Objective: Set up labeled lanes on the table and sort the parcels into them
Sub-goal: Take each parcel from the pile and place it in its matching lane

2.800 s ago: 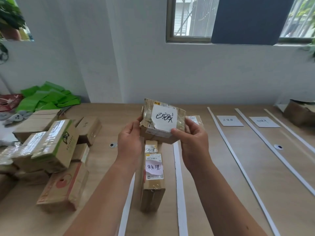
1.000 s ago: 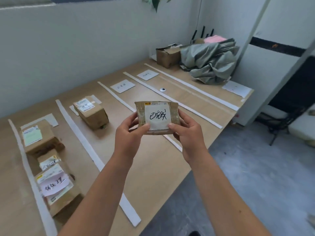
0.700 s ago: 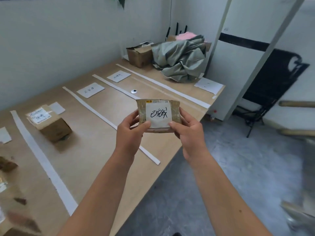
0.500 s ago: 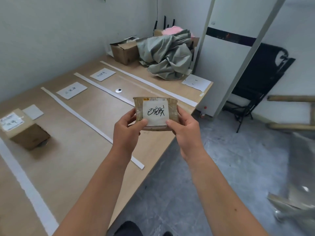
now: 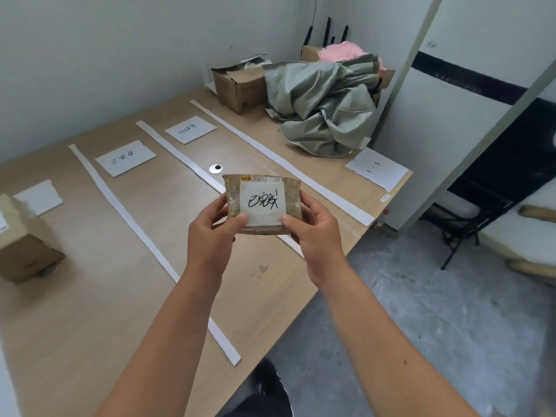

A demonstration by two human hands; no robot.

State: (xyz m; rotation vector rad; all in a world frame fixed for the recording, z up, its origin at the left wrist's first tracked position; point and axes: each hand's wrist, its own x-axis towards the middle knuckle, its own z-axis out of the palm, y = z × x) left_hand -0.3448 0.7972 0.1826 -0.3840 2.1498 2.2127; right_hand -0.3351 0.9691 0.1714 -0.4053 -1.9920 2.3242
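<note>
The parcel (image 5: 292, 203) is dull brown, and its label (image 5: 262, 206) is white with black handwriting and a small yellow mark above it. The table (image 5: 90, 296) has a pale wood colour. The long strips (image 5: 141, 236) on it are white, and the paper sheets (image 5: 125, 158) are white with black handwriting. The box at the left edge (image 5: 21, 251) and the open carton (image 5: 240, 85) are plain brown. The crumpled cloth (image 5: 325, 97) is grey-green, the soft thing behind it (image 5: 340, 54) is pink. The wall (image 5: 120, 55) is white, the floor (image 5: 451, 326) mottled grey, the panel (image 5: 445, 130) white with one black stripe, the shoe (image 5: 270, 383) black
</note>
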